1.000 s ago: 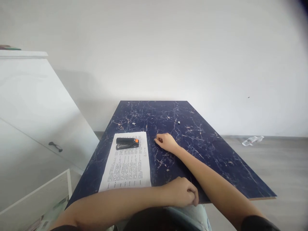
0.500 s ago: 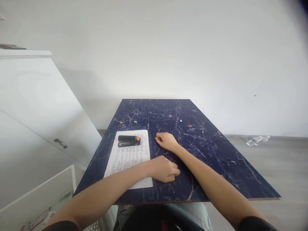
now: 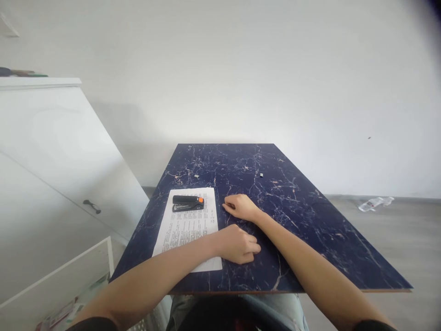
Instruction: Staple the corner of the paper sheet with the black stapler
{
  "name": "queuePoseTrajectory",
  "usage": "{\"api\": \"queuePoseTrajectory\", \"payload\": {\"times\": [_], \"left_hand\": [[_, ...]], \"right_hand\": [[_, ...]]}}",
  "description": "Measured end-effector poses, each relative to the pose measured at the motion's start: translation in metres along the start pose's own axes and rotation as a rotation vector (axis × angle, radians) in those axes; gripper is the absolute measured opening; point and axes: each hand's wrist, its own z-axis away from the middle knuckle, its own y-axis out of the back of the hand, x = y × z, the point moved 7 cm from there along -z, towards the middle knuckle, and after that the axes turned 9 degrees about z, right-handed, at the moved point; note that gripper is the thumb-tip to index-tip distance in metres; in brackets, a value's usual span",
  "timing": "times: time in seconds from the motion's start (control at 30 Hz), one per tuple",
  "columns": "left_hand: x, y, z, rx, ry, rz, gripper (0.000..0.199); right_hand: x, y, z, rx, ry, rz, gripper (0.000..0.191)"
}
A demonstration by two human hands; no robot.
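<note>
A black stapler [image 3: 188, 203] with an orange part lies on a printed sheet of paper [image 3: 186, 227] on the left of the dark blue marbled table [image 3: 296, 216]. My left hand [image 3: 239, 244] rests curled on the table just right of the paper's lower part, its forearm crossing the sheet. Farther back, my right hand [image 3: 241, 207] lies on the table with fingers curled in, right of the paper's upper part. Neither hand touches the stapler, and nothing shows in either.
Two small pale pieces [image 3: 261, 175] [image 3: 196, 176] lie on the table's far half. At left stand a white cabinet [image 3: 51, 138] with a dark handle and a white-framed bin [image 3: 58, 271]. A clear plastic bottle [image 3: 375, 203] lies on the floor at right.
The whole view has shifted slightly, so everything appears a little farther right and lower. The fingers of my right hand have closed a bit more; the stapler and paper have not moved on the table.
</note>
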Motion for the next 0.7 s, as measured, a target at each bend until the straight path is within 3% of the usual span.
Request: {"api": "queuePoseTrajectory", "payload": {"times": [0.13, 0.33, 0.7], "left_hand": [[-0.003, 0.001, 0.000, 0.008, 0.010, -0.016, 0.010], [-0.009, 0.002, 0.000, -0.077, 0.073, 0.023, 0.016], [-0.010, 0.004, -0.001, -0.075, 0.099, 0.074, 0.011]], "right_hand": [[0.000, 0.001, 0.000, 0.001, 0.009, -0.004, 0.030], [-0.005, 0.005, 0.002, 0.031, 0.057, -0.034, 0.031], [-0.011, 0.004, 0.003, 0.031, 0.112, -0.028, 0.027]]}}
